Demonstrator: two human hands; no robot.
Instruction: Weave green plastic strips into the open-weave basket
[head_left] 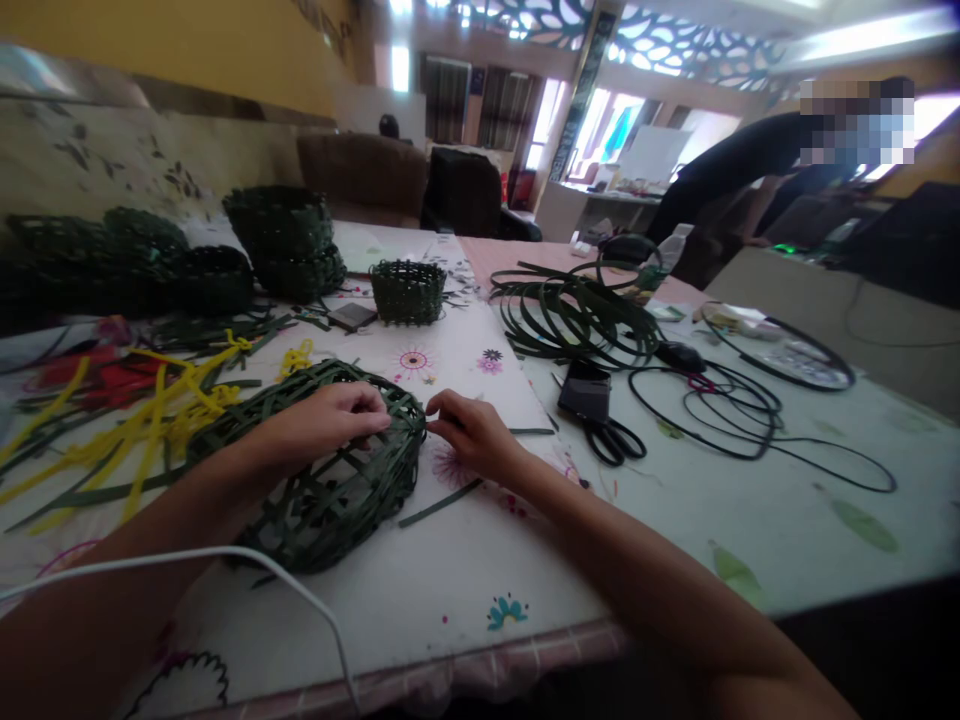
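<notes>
A dark green woven basket (pixel 337 515) lies tilted on the flowered tablecloth in front of me. My left hand (pixel 341 415) reaches over its rim with curled fingers, closed on the weave near the inside edge. At the basket's right rim, my right hand (pixel 472 430) pinches with thumb and forefinger, apparently at a strip end too small to make out clearly. A loose green strip (pixel 439 503) lies on the cloth just below my right hand. Another strip end (pixel 531 431) sticks out to the right behind that hand.
Finished small baskets (pixel 409 292) and stacked ones (pixel 281 240) stand at the back left. Yellow strips (pixel 154 430) lie on the left. Coiled green strips (pixel 577 315), a phone (pixel 585 392), scissors (pixel 616 442) and black cable (pixel 750 440) lie right. A white cable (pixel 247 553) crosses my left forearm. Another person (pixel 735 160) leans over behind.
</notes>
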